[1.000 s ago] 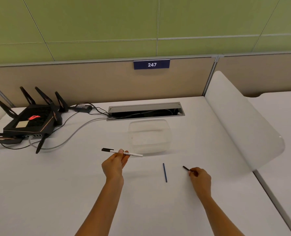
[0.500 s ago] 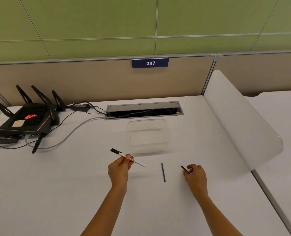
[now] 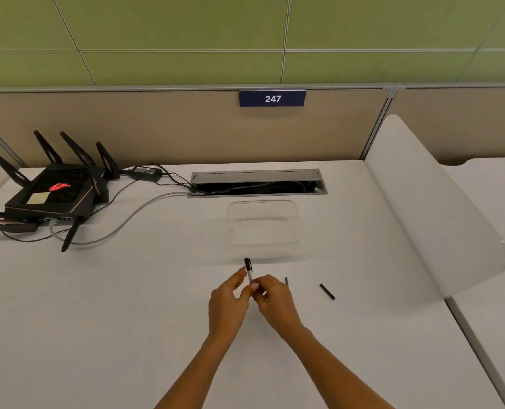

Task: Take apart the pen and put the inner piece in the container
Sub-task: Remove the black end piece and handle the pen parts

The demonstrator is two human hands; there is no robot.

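Note:
A white pen barrel with a black cap end (image 3: 248, 269) points away from me, its black tip close to the clear plastic container (image 3: 297, 228). My left hand (image 3: 227, 305) and my right hand (image 3: 275, 302) meet around the barrel's near end, both gripping it. The thin blue inner piece (image 3: 286, 281) lies on the white desk, mostly hidden behind my right hand. A small black pen part (image 3: 327, 291) lies on the desk to the right, apart from both hands.
A black router with antennas (image 3: 50, 196) and its cables sit at the back left. A cable slot (image 3: 257, 183) opens behind the container. A white curved divider (image 3: 440, 214) borders the desk's right side.
My right hand let go of the small black part, left it on the desk and moved left onto the pen. My left hand turned the pen so that its black end points away.

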